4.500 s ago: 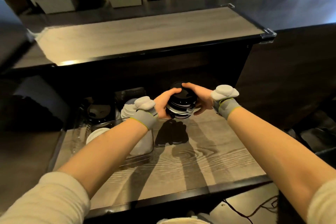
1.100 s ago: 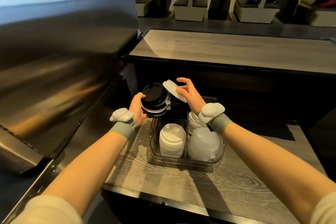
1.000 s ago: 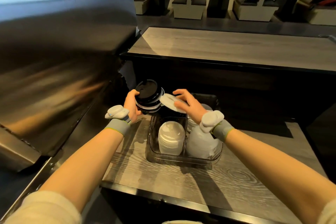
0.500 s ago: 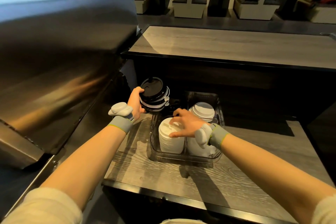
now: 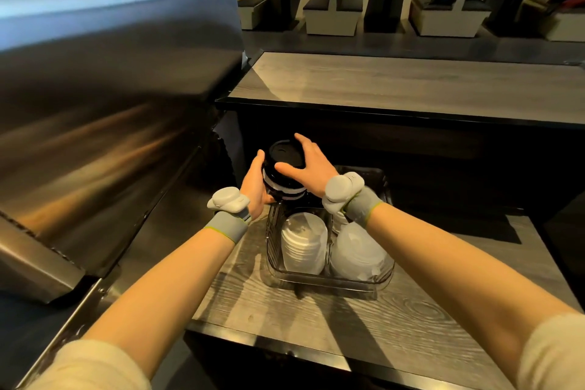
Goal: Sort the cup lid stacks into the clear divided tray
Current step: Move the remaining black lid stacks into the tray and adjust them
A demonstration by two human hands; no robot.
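**Q:** What did the figure show, from the largest element down?

**A:** A brushed steel panel (image 5: 110, 104) filled the left. A grey wood-grain counter (image 5: 316, 320) bore a clear divided plastic tray (image 5: 329, 282). Its near-left compartment held a stack of white round lids (image 5: 302, 241), and its near-right a heap of translucent domed lids (image 5: 357, 255).

**Q:** And the item being sorted?

**A:** A stack of black and white round cup lids (image 5: 283, 182) was held in the air over the tray's far-left corner, its axis near upright. The left hand (image 5: 254, 182) clasped its left flank. The right hand (image 5: 311, 165) arched over the top lid, gripping it.

**Q:** What did the next move turn on?

**A:** Probably a short descent, since the far-left compartment lay just below the stack. Its contents could not be made out.
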